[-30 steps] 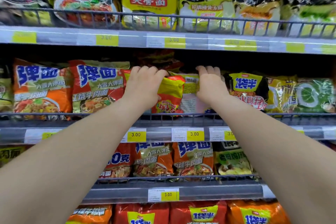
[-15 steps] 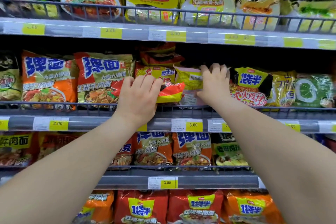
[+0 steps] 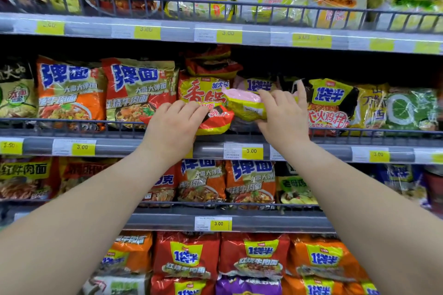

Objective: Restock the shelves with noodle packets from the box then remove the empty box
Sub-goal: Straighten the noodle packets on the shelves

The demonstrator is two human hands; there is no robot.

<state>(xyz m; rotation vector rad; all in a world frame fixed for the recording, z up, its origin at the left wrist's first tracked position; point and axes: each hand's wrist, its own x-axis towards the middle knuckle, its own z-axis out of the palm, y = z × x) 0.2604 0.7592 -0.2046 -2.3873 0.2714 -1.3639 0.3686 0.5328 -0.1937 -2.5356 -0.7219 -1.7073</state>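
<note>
Gripped the right end of a yellow-and-pink noodle packet [image 3: 244, 106] with the right hand [image 3: 282, 116], index finger raised clear. Laid the left hand [image 3: 176, 123] over the lower left corner of a red-and-yellow packet [image 3: 217, 121]; could not tell pinch from plain press, with the thumb hidden. Held the gripped packet between the two hands, long axis running left to right, just above the wire rail [image 3: 72, 124] of the middle shelf [image 3: 143, 147]. Judged the right hand the nearer and the carrying one. Judged the free slot to lie farther in, left of a black-and-yellow packet [image 3: 332, 100]; called for a turn upright and a push away. Saw no box.
</note>
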